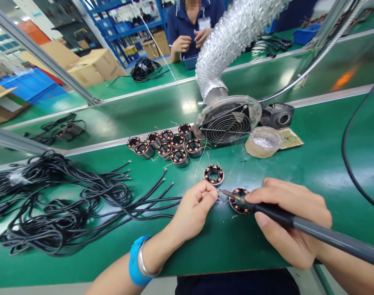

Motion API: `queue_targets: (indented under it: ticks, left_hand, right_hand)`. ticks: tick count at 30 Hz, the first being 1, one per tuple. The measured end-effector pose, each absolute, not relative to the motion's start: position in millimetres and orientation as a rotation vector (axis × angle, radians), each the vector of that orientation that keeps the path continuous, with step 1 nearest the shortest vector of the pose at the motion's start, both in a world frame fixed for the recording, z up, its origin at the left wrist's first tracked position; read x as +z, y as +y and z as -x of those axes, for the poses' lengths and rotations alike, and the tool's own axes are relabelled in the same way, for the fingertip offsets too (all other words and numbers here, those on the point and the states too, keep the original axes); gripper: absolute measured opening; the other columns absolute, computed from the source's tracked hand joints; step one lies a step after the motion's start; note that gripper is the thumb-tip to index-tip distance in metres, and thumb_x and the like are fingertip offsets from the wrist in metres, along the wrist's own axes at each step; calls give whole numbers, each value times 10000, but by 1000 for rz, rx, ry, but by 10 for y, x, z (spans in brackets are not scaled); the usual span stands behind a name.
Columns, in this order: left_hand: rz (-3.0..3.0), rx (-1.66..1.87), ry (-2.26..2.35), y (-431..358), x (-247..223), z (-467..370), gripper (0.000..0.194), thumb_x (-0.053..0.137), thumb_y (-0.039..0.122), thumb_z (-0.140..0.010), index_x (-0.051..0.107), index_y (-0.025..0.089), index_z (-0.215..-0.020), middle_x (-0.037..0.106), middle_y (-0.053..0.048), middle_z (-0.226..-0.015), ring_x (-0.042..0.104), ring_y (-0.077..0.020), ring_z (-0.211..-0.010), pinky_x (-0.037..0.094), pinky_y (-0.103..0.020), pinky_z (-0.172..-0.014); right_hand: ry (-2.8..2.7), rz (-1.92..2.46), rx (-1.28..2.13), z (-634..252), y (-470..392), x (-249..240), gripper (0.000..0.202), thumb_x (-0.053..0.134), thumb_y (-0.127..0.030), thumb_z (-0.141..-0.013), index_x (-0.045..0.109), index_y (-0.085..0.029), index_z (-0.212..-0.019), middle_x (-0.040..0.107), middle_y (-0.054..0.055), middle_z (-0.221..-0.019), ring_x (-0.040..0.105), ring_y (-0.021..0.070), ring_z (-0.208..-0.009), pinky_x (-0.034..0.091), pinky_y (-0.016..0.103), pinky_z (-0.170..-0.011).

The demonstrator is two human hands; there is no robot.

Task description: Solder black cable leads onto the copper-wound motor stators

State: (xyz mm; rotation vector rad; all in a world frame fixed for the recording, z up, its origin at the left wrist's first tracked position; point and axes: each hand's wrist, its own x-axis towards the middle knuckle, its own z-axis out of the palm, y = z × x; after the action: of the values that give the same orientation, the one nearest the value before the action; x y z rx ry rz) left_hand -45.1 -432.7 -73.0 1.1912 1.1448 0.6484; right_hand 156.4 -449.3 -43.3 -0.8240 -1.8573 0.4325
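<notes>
My right hand (293,221) grips a soldering iron (274,214) by its dark handle. The iron's tip reaches left to the fingertips of my left hand (197,207). Those fingers are pinched on a black cable (156,200), whose thin wire ends show faintly beside the tip. Below the iron lies a copper-wound motor stator (235,205), partly covered by the tool and my right hand. Just beyond my left fingertips stands another stator (214,175), with fine wires sticking up.
Several stators (178,155) cluster near the bench's back edge. A fume extractor (228,123) with a foil duct stands behind. To its right are a round tub (263,142), a sponge tray (290,138) and an iron stand (277,115). Tangled cables (60,200) cover the left. A co-worker (191,32) sits opposite.
</notes>
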Motion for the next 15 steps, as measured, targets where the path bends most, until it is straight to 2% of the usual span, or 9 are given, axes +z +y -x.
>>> queue_targets:
  ticks: [15]
  left_hand:
    - [-1211, 651, 1159, -4325, -734, 461, 223, 506, 347, -904, 474, 183, -755, 303, 90, -583, 226, -65, -492, 203, -212, -486]
  right_hand:
    - [-1791, 813, 433, -1583, -4489, -427, 230, 546, -96, -769, 642, -179, -960, 611, 6, -679, 495, 117, -505, 407, 268, -456]
